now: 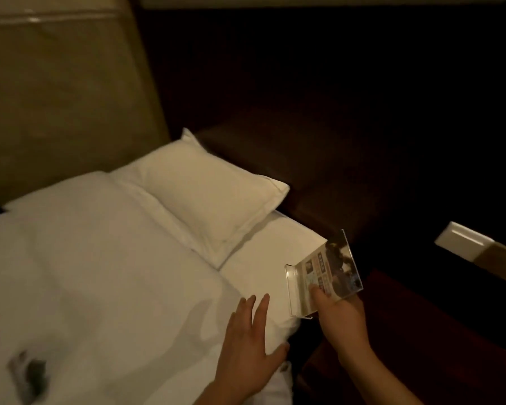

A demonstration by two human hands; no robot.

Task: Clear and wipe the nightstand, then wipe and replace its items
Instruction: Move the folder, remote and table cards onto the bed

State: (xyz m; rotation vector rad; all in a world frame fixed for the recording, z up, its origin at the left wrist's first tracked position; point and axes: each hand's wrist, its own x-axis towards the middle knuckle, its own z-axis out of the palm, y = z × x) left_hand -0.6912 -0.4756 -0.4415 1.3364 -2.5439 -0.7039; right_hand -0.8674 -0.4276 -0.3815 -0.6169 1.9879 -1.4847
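Left hand (247, 350) rests open, empty, on white duvet (100, 273); right hand (341, 315) pinches acrylic sign holder (323, 277), which could slip off the mattress edge.

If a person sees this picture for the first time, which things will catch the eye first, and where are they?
The bright white bed fills the lower left, with a white pillow at its head beside the dark nightstand. At the lower right, the right hand holds a clear acrylic sign holder with a printed card inside, over the bed's edge. The left hand rests open and flat on the duvet.
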